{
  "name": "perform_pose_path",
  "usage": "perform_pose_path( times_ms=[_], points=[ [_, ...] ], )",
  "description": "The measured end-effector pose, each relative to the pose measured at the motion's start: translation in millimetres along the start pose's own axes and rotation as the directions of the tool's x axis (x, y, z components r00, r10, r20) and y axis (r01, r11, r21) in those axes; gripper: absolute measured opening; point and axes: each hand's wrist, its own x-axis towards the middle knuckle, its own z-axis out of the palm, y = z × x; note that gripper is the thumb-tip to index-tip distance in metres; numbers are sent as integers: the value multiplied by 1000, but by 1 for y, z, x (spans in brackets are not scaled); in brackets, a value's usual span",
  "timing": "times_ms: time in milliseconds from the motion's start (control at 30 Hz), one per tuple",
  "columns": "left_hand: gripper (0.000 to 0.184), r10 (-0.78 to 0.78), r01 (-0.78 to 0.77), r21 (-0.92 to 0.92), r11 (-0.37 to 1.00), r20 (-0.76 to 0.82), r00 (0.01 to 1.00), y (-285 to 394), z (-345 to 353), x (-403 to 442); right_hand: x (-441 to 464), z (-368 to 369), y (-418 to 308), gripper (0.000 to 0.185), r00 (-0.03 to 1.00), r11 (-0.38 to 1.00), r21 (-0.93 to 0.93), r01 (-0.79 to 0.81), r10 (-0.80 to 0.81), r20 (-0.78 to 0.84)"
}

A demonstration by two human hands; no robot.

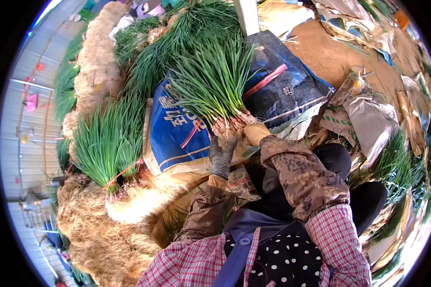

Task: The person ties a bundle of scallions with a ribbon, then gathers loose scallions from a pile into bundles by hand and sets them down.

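Note:
A loose bunch of scallions [215, 81] with pinkish bulbs and pale roots lies in front of me on a blue printed sack [170, 136]. My left hand [221, 155], in a grey glove, has its thumb and fingers around the root ends from below. At the right side of the bulbs, my right hand [255, 133], in a tan glove, is closed against the bunch; its fingertips are partly hidden. A pink strip [266, 81] runs beneath the bunch, its other end showing on the left over the blue sack.
On the left, scallions tied with a red strip [103, 143] rest by a heap of straw-coloured roots [105, 234]. More scallions [191, 28] are piled behind. A white post [247, 18] stands at the back; crumpled sacks [371, 122] lie right.

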Motion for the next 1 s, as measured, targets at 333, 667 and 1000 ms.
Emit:
perform_pose_path(
  times_ms=[333, 667, 1000],
  points=[
    [24, 144, -436, 120, 892, 838, 526, 4, 38, -2, -113, 95, -50, 18, 836, -558, -780, 283, -254, 486],
    [21, -61, -308, 332, 891, 762, 645, 54, 96, 8, -437, 127, -112, 40, 679, -464, -864, 198, -570, 462],
    [39, 527, -590, -345, 730, 834, 163, 251, 233, -295, -718, 58, -114, 36, -423, -94, -982, -164, -893, 156]
  ],
)
